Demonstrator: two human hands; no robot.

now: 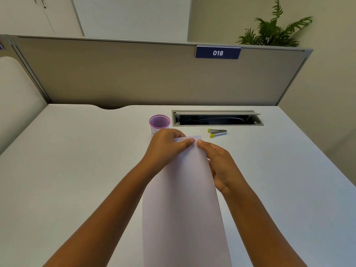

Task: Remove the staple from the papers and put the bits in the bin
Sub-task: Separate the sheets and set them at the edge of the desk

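Pink mesh bin [159,121] just beyond left hand [165,146], pinching papers [183,189] at far edge. Long axis toward body. Right hand [219,162] pinching beside it, staple unseen. Staple remover [217,132] nearer right.

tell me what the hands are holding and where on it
Both hands hold the papers at their far top edge: the left hand grips it, and the right hand pinches right beside it. The staple remover lies untouched.
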